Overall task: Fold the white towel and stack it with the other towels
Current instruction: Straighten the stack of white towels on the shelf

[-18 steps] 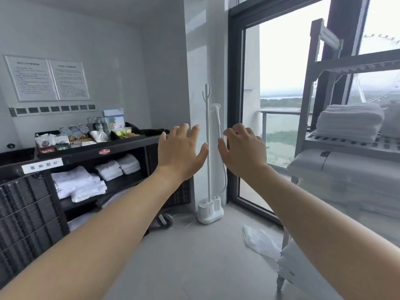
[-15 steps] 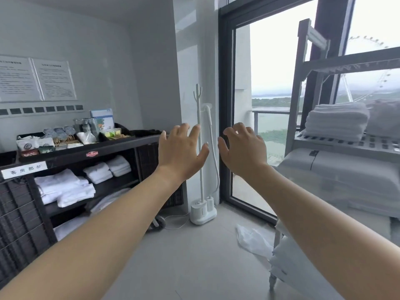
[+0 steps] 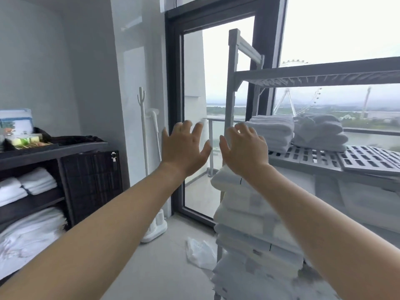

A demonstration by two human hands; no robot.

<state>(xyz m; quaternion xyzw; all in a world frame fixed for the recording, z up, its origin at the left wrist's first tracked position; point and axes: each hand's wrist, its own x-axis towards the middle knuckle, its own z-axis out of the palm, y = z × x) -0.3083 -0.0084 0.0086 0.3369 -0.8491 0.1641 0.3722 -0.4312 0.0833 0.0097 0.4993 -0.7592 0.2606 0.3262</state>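
Hotel linen room: towel shelves (image 3: 324, 76), housekeeping cart (image 3: 54, 148)

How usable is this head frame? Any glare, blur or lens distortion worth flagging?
Head view: the window is blown out to white sky, backlighting the folded towels. Head view: the left hand and right hand are evenly lit and fairly sharp. Head view: the linen stack at lower right is smeared and blurred. Head view: the wide-angle lens tilts the rack post.
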